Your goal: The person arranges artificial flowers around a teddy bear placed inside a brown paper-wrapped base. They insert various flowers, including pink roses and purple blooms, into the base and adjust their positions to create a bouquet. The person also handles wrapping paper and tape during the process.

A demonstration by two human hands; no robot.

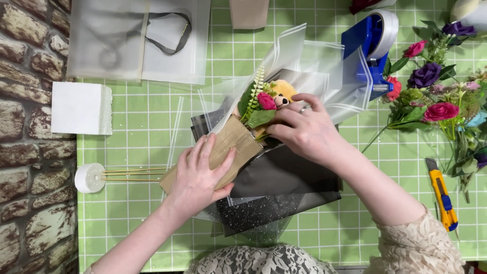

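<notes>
A small bouquet lies tilted on the green checked table (142, 147), wrapped in brown kraft paper (234, 139). My left hand (200, 175) presses flat on the lower part of the brown wrap. My right hand (304, 133), with a ring, grips the top of the wrap beside a pink rose (266, 101), green leaves and a small yellow plush bear (282, 94). Translucent wrapping sheets (314, 66) fan out behind the flowers. Black and speckled dark sheets (279, 193) lie under the bouquet.
A blue tape dispenser (370, 45) stands at the upper right, next to loose artificial flowers (436, 96). A yellow utility knife (443, 195) lies at the right. A white foam block (82, 108), a foam disc with wooden skewers (91, 177) and frosted sheets (137, 40) sit at the left.
</notes>
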